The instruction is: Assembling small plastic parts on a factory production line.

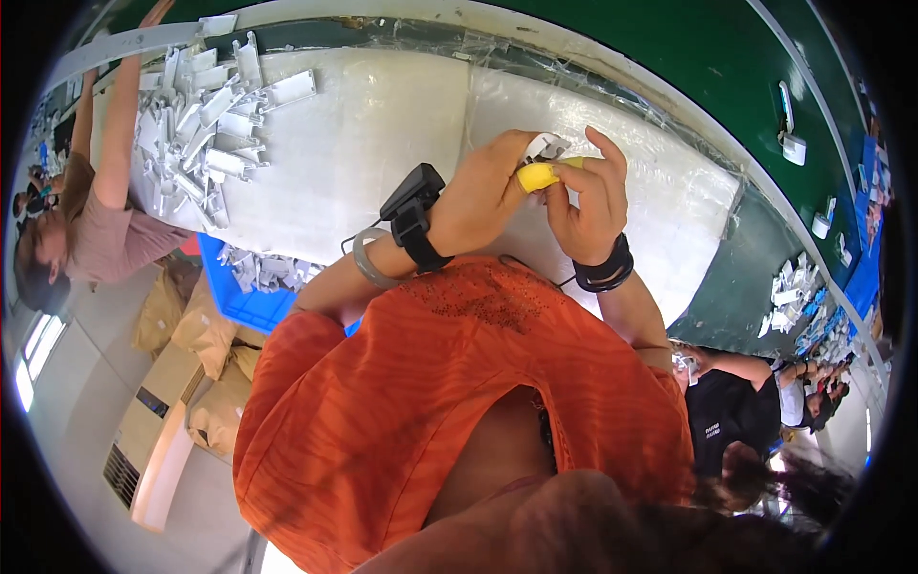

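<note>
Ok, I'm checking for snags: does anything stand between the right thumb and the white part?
Yes: seen from here, a yellow piece lies between the right thumb and the white part, just below the part. Nothing else visible does.

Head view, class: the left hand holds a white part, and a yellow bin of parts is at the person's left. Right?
No: in the head view the bin of parts is blue, not yellow. The left hand holds a white part.

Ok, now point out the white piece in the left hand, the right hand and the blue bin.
White piece (548,146): head view, on its visible pale surface.
Right hand (589,208): head view, on the middle of the hand.
Blue bin (252,307): head view, on its wall.
</note>
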